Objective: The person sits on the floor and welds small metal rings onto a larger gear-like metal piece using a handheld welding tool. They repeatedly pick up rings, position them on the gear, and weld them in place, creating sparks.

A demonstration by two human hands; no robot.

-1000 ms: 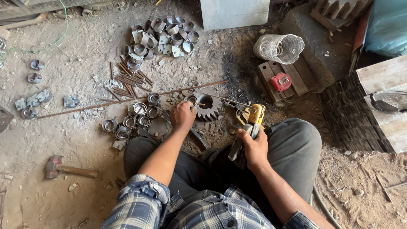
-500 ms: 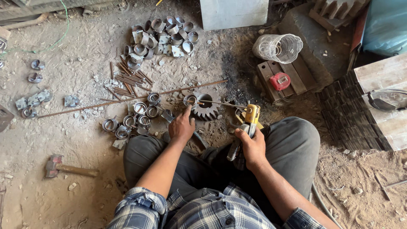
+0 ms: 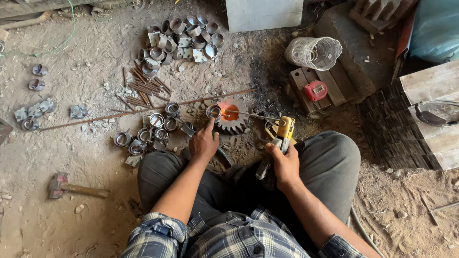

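Ring (image 3: 213, 112) is sitting on the toothed gear (image 3: 234, 117) at the centre of the frame, and an orange glow is showing right beside it where the thin rod (image 3: 251, 114) is meeting the metal. The left hand (image 3: 204, 142) is steadying the ring, forefinger stretched out to its edge, the other fingers curled loosely and gripping nothing. The right hand (image 3: 285, 162), just right of centre, is closing its fingers around the yellow holder (image 3: 284, 131) that is carrying the rod.

Judging from how things are lying, the work looks to be somewhere in the middle. A cluster of rings (image 3: 148, 136) is lying on the floor (image 3: 86, 91) just left of the gear, and a bigger pile (image 3: 179, 40) is resting at the upper middle. A few odd pieces (image 3: 33, 112) are scattered at the far left. Which of these are finished I cannot tell. Short rods (image 3: 143, 88) are lying below the upper pile, and a long bar (image 3: 143, 109) is running across towards the gear.

As for containers, a wire basket (image 3: 313, 51) is lying on its side at the upper right; it looks empty, though I cannot be sure. A red tape measure (image 3: 315, 90) is resting on wooden blocks (image 3: 330, 88) below it. A hammer (image 3: 76, 188) is lying at the lower left.
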